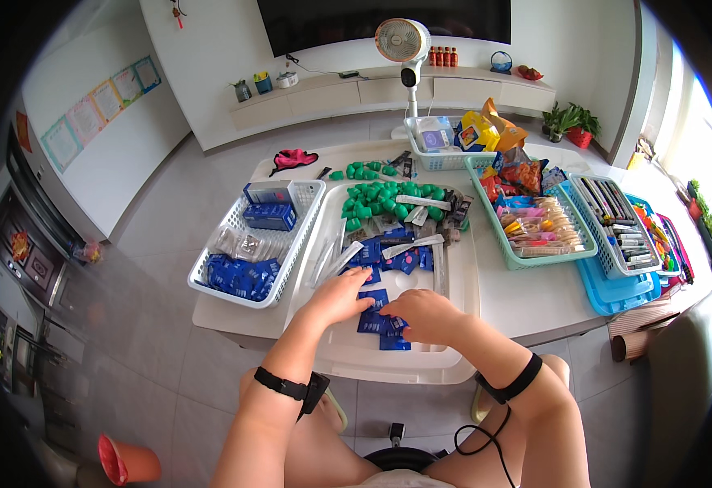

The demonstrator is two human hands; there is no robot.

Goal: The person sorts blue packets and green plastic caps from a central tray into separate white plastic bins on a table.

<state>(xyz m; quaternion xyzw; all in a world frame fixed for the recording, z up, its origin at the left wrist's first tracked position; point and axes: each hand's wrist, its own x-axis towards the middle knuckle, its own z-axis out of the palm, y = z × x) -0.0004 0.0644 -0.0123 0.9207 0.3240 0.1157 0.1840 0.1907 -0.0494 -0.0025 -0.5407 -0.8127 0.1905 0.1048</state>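
Note:
My left hand [339,296] rests over the white plastic tray lid [325,354], its fingers apart and its thumb at the edge of a blue sachet [370,319]. My right hand [427,312] is bent over more blue sachets [395,343] just to the right. Its fingertips touch them, and whether it grips one is partly hidden. Farther up the lid lie other blue sachets [400,263], wrapped white sticks [416,244] and a pile of green plastic pieces [375,198]. A clear strip [439,268] lies right of the sachets.
On the left, a white basket [196,277] holds blue boxes [269,216], clear packets and blue sachets. A green basket [533,261] of snacks and wrapped sticks stands right, beside a basket of markers [621,232]. Behind are another basket [447,161] and a fan [402,41].

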